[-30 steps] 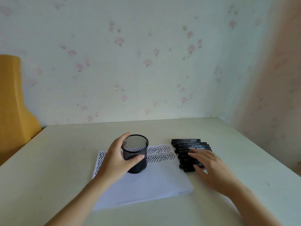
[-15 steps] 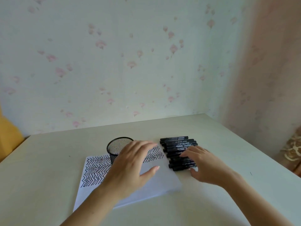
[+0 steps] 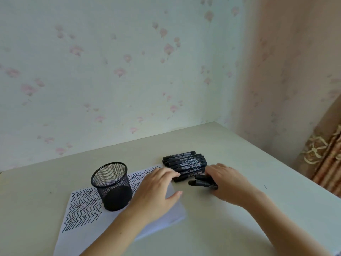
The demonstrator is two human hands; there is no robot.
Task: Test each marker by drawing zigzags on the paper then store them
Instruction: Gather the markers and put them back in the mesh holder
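Right of centre on the worktop (image 3: 239, 228): markers (image 3: 184, 163) in a row, light, stiff, likely slick, best pinched mid-barrel; right hand (image 3: 228, 183) curled round two, left hand (image 3: 156, 193) open over paper (image 3: 86, 211) beside cup (image 3: 111, 185).

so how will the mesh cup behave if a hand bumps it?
The mesh cup is probably light: open wire mesh, seemingly empty. Upright and taller than wide, it could tip. Standing on the paper, it may slide rather than grip.
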